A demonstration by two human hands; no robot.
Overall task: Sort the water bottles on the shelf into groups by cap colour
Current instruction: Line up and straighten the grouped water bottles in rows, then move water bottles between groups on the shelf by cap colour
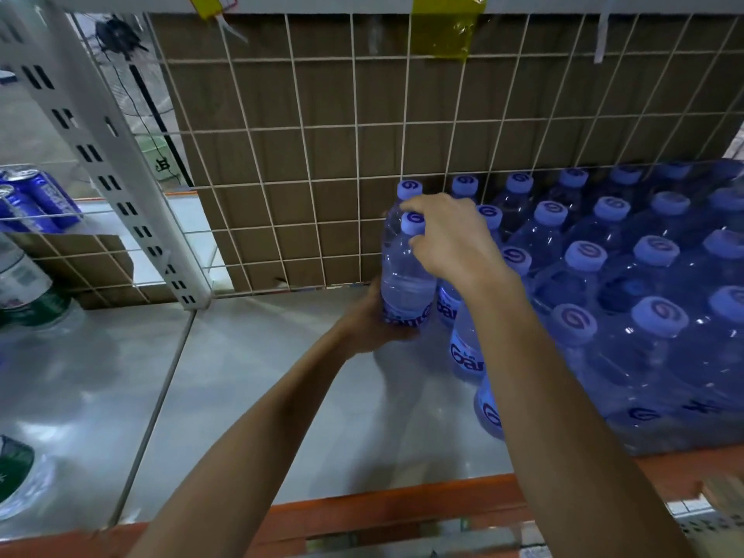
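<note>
A clear water bottle (404, 275) with a pale blue cap (413, 223) stands at the left edge of a block of blue-capped bottles (604, 275) on the right half of the metal shelf (282, 376). My left hand (372, 320) grips this bottle round its lower body at the label. My right hand (451, 235) comes over from the right and curls round its neck just under the cap. Another blue-capped bottle (409, 190) stands right behind it against the wire grid.
A white wire grid (302, 155) with cardboard behind it backs the shelf. A slotted white upright (100, 155) divides off the left bay, which holds blue cans (36, 203) and green-labelled bottles (24, 292). An orange beam (382, 513) edges the front.
</note>
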